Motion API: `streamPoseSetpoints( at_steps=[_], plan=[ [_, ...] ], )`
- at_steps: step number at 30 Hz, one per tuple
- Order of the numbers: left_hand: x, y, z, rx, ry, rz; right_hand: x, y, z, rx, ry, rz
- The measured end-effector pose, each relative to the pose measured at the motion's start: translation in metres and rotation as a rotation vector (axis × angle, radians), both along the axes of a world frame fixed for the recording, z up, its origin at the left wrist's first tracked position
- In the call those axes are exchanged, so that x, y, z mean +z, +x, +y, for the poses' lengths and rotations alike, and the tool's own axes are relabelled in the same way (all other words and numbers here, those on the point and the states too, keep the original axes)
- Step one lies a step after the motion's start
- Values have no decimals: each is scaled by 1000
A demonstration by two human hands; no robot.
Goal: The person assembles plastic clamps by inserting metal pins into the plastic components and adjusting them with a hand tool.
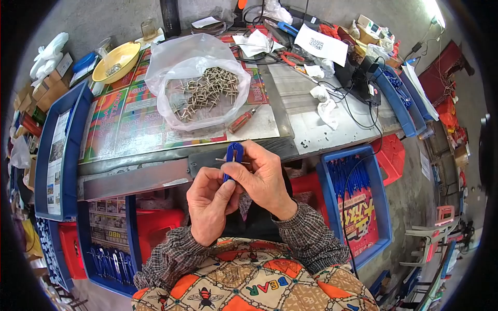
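In front of the table edge, both hands hold a small blue plastic piece (234,151) with a rounded, slotted top end. A thin metal pin (222,159) sticks out sideways at the piece. My right hand (267,181) grips it from the right, thumb pressed across its front. Lower down, my left hand (210,199) pinches its bottom end between thumb and fingers. Much of the piece is covered by the fingers. Beyond the hands, a clear plastic bag (168,106) lies open on the table, with many metal T-shaped pins (212,90) inside.
A red-handled screwdriver (241,122) lies right of the bag. A yellow bowl (127,54) stands back left. Blue crates (383,228) holding blue parts flank me on the right and at lower left (83,249). Cables (376,116) and papers (327,44) clutter the back right.
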State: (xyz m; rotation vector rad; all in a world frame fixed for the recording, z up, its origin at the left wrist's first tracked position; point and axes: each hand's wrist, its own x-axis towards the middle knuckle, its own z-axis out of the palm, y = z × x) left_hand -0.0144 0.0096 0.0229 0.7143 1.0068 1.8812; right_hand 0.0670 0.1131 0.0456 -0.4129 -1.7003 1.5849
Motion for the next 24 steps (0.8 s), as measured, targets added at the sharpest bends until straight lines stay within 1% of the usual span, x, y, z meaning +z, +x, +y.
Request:
streamPoseSetpoints(
  at_steps=[6,9,12,15,16,24],
  plan=[
    [-1,1,0,-12,12,1,-4,3,4,6,23,-98],
    [0,0,0,-2,13,-9,-5,1,2,21,10,-49],
    [4,-2,-2,8,-11,-21,-2,1,0,49,-63,12],
    [7,-4,-4,15,-41,-36,-4,5,3,34,-111,1],
    [8,-5,-4,20,-43,-39,-4,7,5,13,-70,-12],
    [8,-15,-9,54,-53,-5,-7,6,7,6,2,-72]
  ],
)
